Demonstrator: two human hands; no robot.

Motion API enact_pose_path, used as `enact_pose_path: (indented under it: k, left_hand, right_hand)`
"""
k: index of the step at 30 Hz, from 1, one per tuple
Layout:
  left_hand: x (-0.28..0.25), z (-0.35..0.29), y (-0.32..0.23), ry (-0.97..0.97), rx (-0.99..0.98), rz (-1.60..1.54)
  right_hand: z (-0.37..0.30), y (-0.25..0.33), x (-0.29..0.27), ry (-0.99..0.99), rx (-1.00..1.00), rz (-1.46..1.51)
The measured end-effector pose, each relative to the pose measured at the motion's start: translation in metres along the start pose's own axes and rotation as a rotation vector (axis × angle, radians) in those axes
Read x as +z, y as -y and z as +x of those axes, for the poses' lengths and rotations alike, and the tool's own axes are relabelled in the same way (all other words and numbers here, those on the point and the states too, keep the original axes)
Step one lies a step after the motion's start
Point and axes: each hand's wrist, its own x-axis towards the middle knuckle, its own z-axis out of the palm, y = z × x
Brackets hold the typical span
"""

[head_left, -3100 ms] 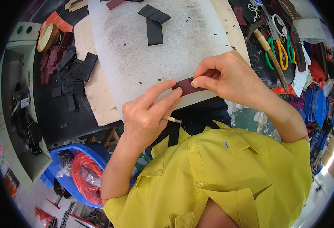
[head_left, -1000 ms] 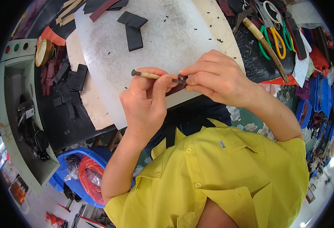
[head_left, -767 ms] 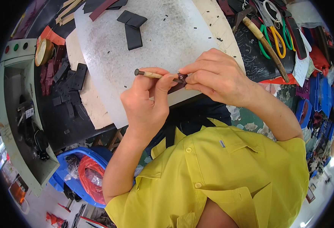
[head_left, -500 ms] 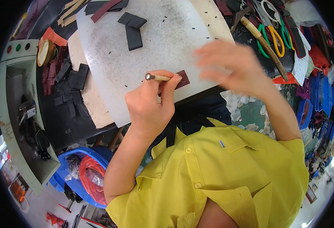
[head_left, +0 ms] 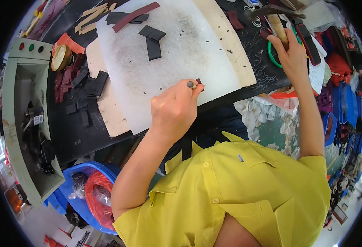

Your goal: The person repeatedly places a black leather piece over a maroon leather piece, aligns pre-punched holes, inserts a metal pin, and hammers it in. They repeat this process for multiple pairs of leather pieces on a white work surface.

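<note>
My left hand point(head_left: 172, 105) is closed around a punch with a metal-capped, pale handle point(head_left: 190, 85), held upright near the front of the white board point(head_left: 207, 53). Beneath those fingers lies a small dark-red leather piece point(head_left: 198, 81), mostly covered by the hand; the punch's lower end is hidden too. At the right of the bench my right hand point(head_left: 294, 57) grips a hammer by its wooden handle point(head_left: 277, 29). Its dark metal head point(head_left: 277, 11) points away from me. Black leather strips point(head_left: 153, 43) lie folded or crossed on the board.
Black leather pieces point(head_left: 84, 101) and dark-red ones point(head_left: 64, 82) are heaped left of the board, near a round bowl point(head_left: 60, 58). Green-handled scissors point(head_left: 271, 55) lie beside the hammer. A grey metal cabinet point(head_left: 13, 111) and a blue tub point(head_left: 76, 206) stand at the left.
My right hand has moved from above the board to the right side and taken hold of the hammer, which has shifted away from me. My left hand keeps the punch, now more upright.
</note>
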Motion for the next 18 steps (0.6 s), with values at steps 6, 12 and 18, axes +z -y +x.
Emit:
enact_pose_path:
  k: [6,12,18]
  left_hand:
    - [-0.005,0.003,-0.002,0.099,-0.018,0.03]
    - [-0.006,0.008,-0.004,0.136,0.044,0.064]
    - [-0.004,0.001,0.001,0.115,-0.014,-0.005]
  right_hand:
    - [-0.023,0.085,-0.06,0.208,-0.428,0.372]
    - [-0.015,0.097,-0.075,0.175,-0.63,0.405]
    - [-0.031,0.064,-0.051,0.309,-0.593,-0.194]
